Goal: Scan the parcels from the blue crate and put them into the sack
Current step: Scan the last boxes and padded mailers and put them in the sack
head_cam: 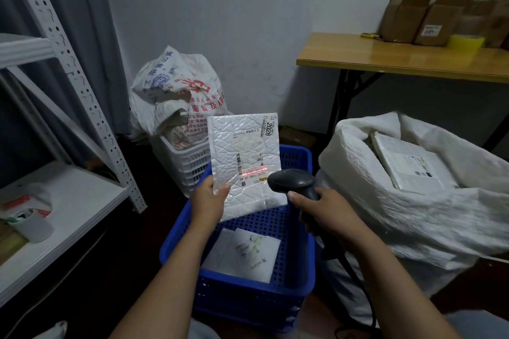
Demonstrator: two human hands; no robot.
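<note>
Left hand pinches the parcel; right hand grips the scanner. Wrinkled film may scatter the red line, spoiling the read.

The crate sits between the shelf, left, and the sack, right.

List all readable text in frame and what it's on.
"2028": label on the held parcel.
"502D 1098-69 69": same label, at the red scan line; digits uncertain.
Printed bag: Chinese print, too creased to read.
Labels on cardboard box, parcel in the sack, parcels in the crate: blurred.
</note>
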